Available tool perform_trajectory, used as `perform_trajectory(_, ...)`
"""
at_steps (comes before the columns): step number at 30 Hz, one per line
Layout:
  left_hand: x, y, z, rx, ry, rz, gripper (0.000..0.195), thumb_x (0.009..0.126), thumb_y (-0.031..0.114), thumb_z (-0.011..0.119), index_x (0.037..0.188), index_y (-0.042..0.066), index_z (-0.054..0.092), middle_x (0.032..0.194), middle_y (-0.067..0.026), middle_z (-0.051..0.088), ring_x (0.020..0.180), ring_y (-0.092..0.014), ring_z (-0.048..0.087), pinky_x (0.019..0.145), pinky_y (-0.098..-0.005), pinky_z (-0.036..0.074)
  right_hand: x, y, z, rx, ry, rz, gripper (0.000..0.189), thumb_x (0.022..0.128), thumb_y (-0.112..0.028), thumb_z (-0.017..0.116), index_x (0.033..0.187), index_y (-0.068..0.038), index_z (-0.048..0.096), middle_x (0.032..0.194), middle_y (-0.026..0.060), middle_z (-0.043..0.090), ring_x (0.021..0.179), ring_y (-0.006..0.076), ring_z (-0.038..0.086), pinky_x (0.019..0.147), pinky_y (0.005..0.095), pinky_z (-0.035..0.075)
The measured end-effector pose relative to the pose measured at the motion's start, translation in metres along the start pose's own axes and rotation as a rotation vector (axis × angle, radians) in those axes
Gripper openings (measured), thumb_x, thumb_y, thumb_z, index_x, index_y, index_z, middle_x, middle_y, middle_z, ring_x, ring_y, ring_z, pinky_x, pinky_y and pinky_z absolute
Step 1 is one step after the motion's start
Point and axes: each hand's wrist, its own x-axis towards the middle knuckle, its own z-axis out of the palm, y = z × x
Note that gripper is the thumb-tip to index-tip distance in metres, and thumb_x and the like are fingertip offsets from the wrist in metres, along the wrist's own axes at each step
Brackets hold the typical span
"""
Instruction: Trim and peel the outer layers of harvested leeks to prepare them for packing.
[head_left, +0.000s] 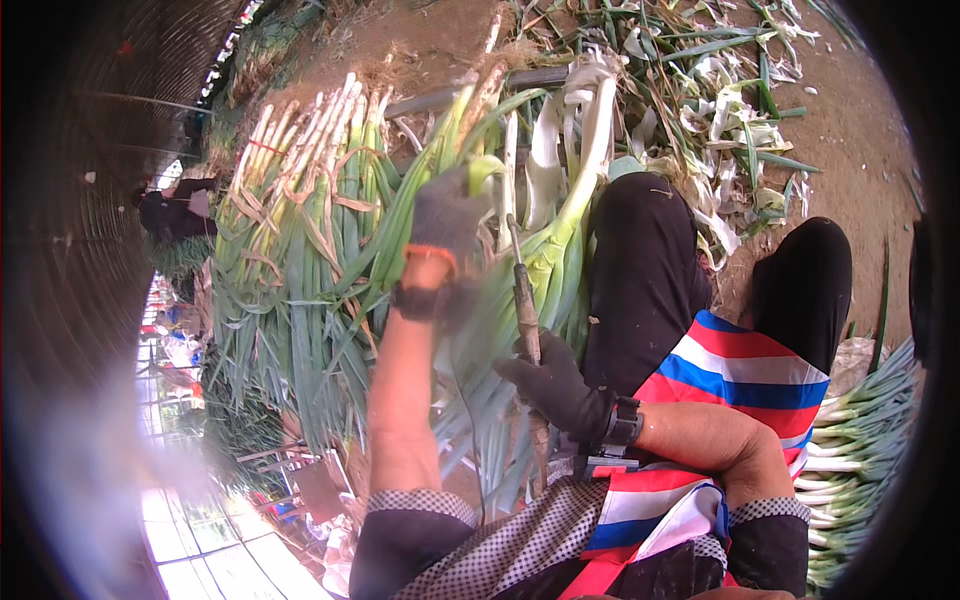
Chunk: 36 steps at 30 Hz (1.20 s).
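In the head view, my left hand, in a dark knit glove with an orange cuff, is blurred among the large green onions. A curled green leaf shows at its fingers, which look closed on it. My right hand, also gloved, is closed around the worn handle of a slim tool. The tool's thin metal tip points up, away from my body. Beside my knee leans a thick green onion with a white stalk, its root end at the top and leaves spreading below.
Untrimmed green onions lie heaped to the left. A dark pole passes behind the stalks. Peeled leaf scraps litter the soil beyond my knees. White-stalked onions are stacked at lower right. Another person is at far left.
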Motion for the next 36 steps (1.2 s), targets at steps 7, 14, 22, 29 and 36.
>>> perform_trajectory(7,0.087,0.02,-0.004,0.192,-0.104,0.181,0.024,0.07,0.024,0.066,0.084,0.004,0.066,0.068,-0.0149,0.062,0.06,-0.024,0.06,0.056,-0.0373,0.047,0.021,-0.027,-0.016,0.15,-0.04,0.207,0.018,0.079,-0.017,0.064,0.074,-0.005,0.051,0.059,0.0008,0.048,0.046,0.0094,0.045,0.042,0.0263,0.038)
perform_trajectory(14,0.137,0.012,0.002,-0.606,0.058,-0.259,0.023,0.072,0.019,0.069,0.088,0.003,0.065,0.069,-0.0032,0.061,0.052,-0.011,0.053,0.048,-0.0244,0.043,0.092,-0.023,-0.036,-0.56,-0.098,-0.786,0.02,0.079,-0.007,0.054,0.096,-0.003,0.064,0.053,0.0033,0.049,0.043,0.0136,0.051,0.043,0.0278,0.043)
perform_trajectory(22,0.108,-0.018,0.037,0.125,0.089,0.106,0.021,0.072,0.014,0.064,0.09,0.002,0.065,0.073,-0.0144,0.064,0.062,-0.024,0.06,0.059,-0.0337,0.049,0.146,-0.042,-0.039,-0.12,0.0,-0.26,0.024,0.08,-0.018,0.058,0.067,0.001,0.055,0.053,0.0059,0.05,0.041,0.0135,0.048,0.038,0.0292,0.036)
perform_trajectory(29,0.007,-0.102,0.083,0.619,-0.286,0.072,0.012,0.079,0.013,0.056,0.086,0.004,0.062,0.082,-0.0168,0.062,0.074,-0.033,0.06,0.066,-0.0383,0.049,0.148,-0.03,-0.044,-0.255,-0.17,-0.398,0.02,0.077,-0.018,0.061,0.08,0.001,0.064,0.056,0.0086,0.054,0.047,0.0166,0.054,0.045,0.029,0.041)
perform_trajectory(36,-0.025,-0.1,0.097,0.127,-0.35,0.209,0.024,0.078,0.021,0.064,0.099,0.009,0.06,0.093,-0.0233,0.059,0.087,-0.037,0.06,0.072,-0.042,0.05,0.191,-0.046,-0.054,-0.688,-0.139,-0.688,0.016,0.078,-0.012,0.059,0.089,-0.004,0.067,0.06,0.0104,0.059,0.056,0.0193,0.061,0.055,0.0277,0.048)
